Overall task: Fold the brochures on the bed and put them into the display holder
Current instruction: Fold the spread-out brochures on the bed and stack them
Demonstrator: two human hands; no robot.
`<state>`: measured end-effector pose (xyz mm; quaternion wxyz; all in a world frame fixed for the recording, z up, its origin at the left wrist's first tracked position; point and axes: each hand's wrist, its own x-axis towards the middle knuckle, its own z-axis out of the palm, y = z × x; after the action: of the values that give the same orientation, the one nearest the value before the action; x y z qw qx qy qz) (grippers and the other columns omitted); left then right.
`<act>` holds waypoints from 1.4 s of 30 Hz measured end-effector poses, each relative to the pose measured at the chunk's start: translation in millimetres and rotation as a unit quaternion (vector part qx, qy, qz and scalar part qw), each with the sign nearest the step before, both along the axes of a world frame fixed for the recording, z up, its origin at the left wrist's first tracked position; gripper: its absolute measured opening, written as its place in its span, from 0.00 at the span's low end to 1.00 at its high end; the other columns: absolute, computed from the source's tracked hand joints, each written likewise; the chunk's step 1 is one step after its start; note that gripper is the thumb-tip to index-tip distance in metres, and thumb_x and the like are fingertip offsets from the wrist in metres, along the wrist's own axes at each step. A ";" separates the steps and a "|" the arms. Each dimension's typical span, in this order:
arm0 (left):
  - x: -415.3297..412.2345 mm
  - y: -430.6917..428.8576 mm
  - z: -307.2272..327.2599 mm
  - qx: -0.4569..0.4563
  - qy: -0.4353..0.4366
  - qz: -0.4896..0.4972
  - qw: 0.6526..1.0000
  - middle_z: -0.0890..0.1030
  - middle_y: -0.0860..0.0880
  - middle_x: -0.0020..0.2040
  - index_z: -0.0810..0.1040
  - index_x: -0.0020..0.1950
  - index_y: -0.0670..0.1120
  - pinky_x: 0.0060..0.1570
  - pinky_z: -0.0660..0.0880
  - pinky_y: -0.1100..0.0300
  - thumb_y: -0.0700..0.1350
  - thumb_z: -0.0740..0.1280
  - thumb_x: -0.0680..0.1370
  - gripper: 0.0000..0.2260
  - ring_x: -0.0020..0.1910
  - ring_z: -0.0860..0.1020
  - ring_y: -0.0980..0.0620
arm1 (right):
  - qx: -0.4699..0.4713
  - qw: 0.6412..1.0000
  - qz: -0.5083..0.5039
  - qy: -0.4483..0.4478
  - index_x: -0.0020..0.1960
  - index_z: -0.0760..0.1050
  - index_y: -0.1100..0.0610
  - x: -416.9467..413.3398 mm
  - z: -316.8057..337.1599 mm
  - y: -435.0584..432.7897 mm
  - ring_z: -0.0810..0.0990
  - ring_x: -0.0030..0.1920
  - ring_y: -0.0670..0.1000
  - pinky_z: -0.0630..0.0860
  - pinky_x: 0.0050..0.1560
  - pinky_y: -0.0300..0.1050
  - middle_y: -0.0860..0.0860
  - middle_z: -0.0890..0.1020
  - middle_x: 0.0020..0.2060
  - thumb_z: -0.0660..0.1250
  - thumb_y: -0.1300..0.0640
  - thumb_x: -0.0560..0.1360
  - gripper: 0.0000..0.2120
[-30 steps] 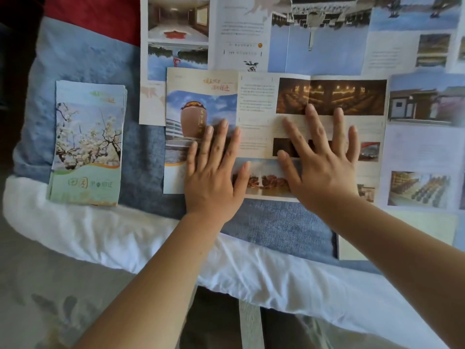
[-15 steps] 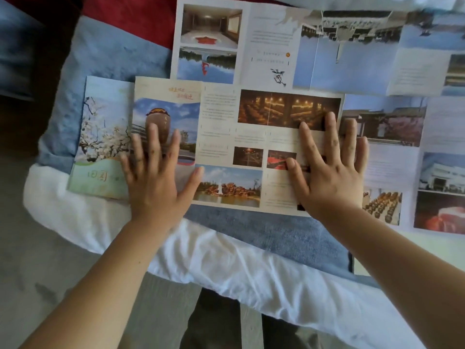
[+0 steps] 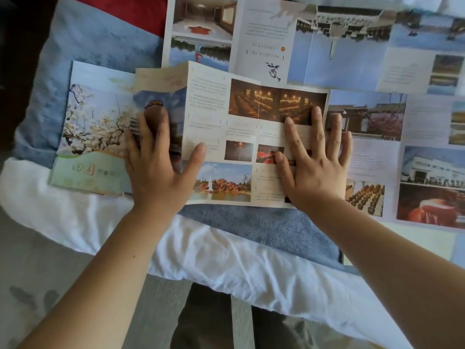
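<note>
An unfolded brochure (image 3: pixel 241 122) with a dim hall photo lies on the bed in front of me. My left hand (image 3: pixel 156 167) is on its left panel, the one with a jar picture. That panel rises off the bed at its crease, with my fingers on it and my thumb on the middle panel. My right hand (image 3: pixel 314 167) presses flat on the brochure's right part, fingers spread. A stack of folded brochures (image 3: pixel 93 127) with white blossoms lies at the left, partly under the raised panel. No display holder is in view.
More unfolded brochures lie behind (image 3: pixel 327 46) and to the right (image 3: pixel 415 159), overlapping each other. They rest on a blue blanket (image 3: pixel 264 227) over a white sheet (image 3: pixel 226 260) at the bed's near edge. Red cloth (image 3: pixel 125 11) shows at the back left.
Both hands slid the brochure left until it overlaps the folded stack. Its left panel, flat before, now lifts at the crease under my left hand.
</note>
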<state>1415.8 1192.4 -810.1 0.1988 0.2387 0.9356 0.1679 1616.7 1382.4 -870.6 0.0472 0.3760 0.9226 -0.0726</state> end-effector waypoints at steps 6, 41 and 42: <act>18.1 21.5 17.3 0.096 -0.053 -0.009 0.994 0.54 0.48 0.84 0.54 0.84 0.50 0.78 0.55 0.38 0.61 0.60 0.78 0.37 0.83 0.52 0.46 | 0.004 1.000 0.000 0.002 0.84 0.46 0.40 -0.1 -1.5 0.0 0.43 0.83 0.64 0.46 0.80 0.68 0.54 0.46 0.84 0.44 0.33 0.84 0.31; 162.6 118.9 -51.3 -0.101 0.133 -0.224 0.960 0.46 0.37 0.84 0.49 0.85 0.53 0.75 0.46 0.29 0.70 0.46 0.80 0.36 0.82 0.45 0.33 | -0.026 0.991 -0.128 0.035 0.84 0.43 0.41 146.8 17.1 53.9 0.40 0.84 0.55 0.43 0.82 0.59 0.51 0.45 0.85 0.47 0.35 0.84 0.32; 162.5 118.5 -53.7 -0.093 0.142 -0.227 0.959 0.47 0.37 0.84 0.49 0.85 0.53 0.76 0.46 0.29 0.70 0.46 0.80 0.36 0.82 0.46 0.33 | -0.027 0.991 -0.126 0.035 0.84 0.43 0.41 147.2 16.9 54.4 0.40 0.84 0.55 0.43 0.82 0.59 0.51 0.44 0.85 0.47 0.35 0.84 0.32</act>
<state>1578.3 1310.9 -863.8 0.1178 0.4465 0.8870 -0.0046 1763.9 1436.7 -853.6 0.0154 0.4848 0.8668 -0.1162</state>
